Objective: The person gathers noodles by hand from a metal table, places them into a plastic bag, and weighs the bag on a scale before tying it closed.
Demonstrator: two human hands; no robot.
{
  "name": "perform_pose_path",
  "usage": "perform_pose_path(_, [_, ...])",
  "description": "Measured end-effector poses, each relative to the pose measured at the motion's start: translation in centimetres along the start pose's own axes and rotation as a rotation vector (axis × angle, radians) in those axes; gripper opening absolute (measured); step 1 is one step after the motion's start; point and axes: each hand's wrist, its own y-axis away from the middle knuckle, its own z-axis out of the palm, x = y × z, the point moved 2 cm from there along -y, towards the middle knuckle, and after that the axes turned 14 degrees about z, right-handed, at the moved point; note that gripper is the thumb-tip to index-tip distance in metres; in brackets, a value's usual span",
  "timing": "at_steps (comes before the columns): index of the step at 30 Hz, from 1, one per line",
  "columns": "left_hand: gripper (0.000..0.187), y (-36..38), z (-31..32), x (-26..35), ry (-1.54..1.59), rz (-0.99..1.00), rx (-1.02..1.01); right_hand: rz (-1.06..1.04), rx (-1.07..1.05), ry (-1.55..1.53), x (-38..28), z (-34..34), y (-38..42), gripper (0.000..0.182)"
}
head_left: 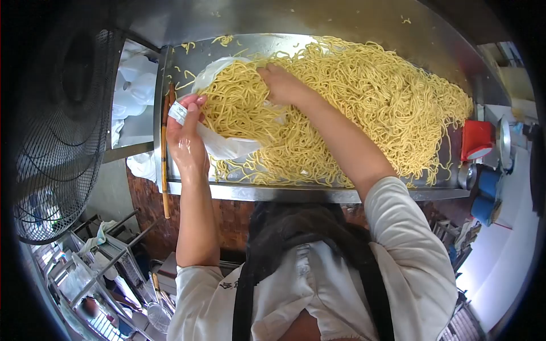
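A big heap of yellow noodles (387, 96) covers a steel tray (296, 193). My left hand (185, 133) grips the rim of a clear plastic bag (224, 146) lying open on the tray's left part. My right hand (283, 85) is closed on a bunch of noodles (239, 108) at the bag's mouth. The bag holds a mass of noodles.
Long wooden chopsticks (165, 153) lie along the tray's left edge. A wire fan (57, 125) stands at the left. White plastic bags (133, 85) sit beyond the tray's left end. A red box (475, 136) and blue cups (488, 193) are at the right. Metal racks (102, 267) stand below left.
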Motion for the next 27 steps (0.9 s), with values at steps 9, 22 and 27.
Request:
perform_pose_path(9, [0.018,1.0,-2.2,2.3,-0.059,0.032,-0.091,-0.287,-0.307,-0.801,-15.9,6.1,3.1,0.044])
perform_pose_path(22, [0.016,-0.1,0.9,5.0,0.385,-0.213,-0.068,-0.087,0.250,0.088,-4.1,3.6,8.0,0.049])
perform_pose_path(27, [0.012,2.3,2.4,6.4,0.484,-0.187,-0.174,-0.142,-0.276,-0.376,-12.9,-3.3,6.9,0.025])
